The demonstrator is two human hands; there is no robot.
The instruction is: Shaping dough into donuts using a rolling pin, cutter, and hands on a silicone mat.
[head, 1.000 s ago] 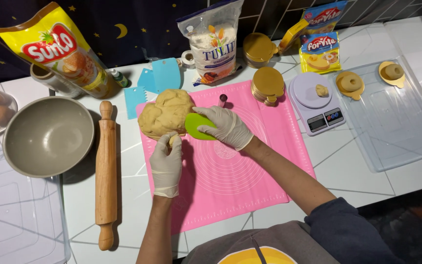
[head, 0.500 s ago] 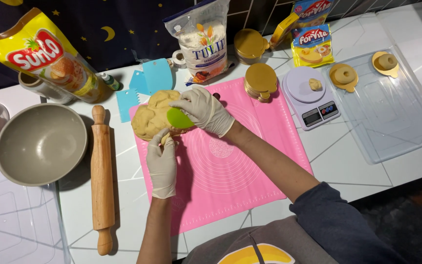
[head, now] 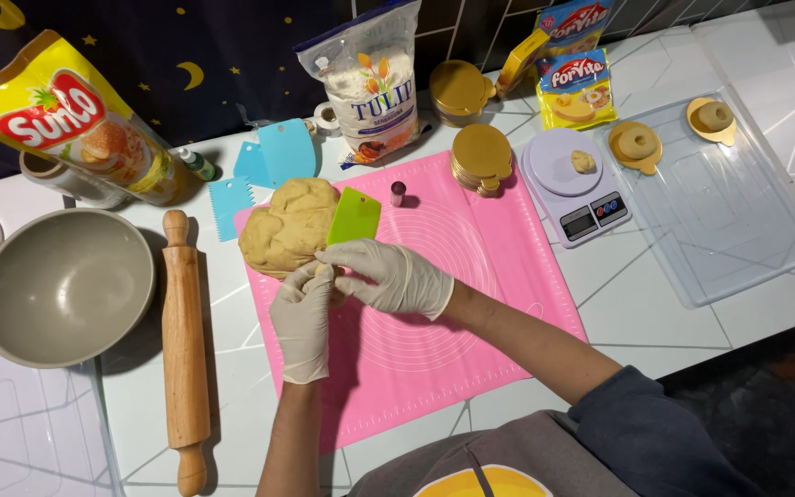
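Both gloved hands have drawn back from the top of the dough [head: 289, 225] to its near edge. Half a second ago the right hand [head: 396, 276] lay over the lump with the green scraper [head: 354, 216] pressed beneath it; now the scraper stands out above that hand, its upper part clear against the pink mat [head: 471, 294], its lower edge held by the closed fingers. The left hand [head: 302, 317] meets the right at the dough's near rim, fingertips pinched on a small piece of dough there. The dough itself sits on the far left corner of the mat, much as before.

Left of the mat lies a wooden rolling pin [head: 183, 340], and beyond it a grey bowl [head: 64, 285]. Two blue scrapers [head: 273, 156] rest behind the dough. A small cutter [head: 397, 193] stands just right of the green scraper. Further right are a stack of gold discs [head: 481, 158], a kitchen scale [head: 577, 189] carrying a dough ball, and a clear tray [head: 729, 221].
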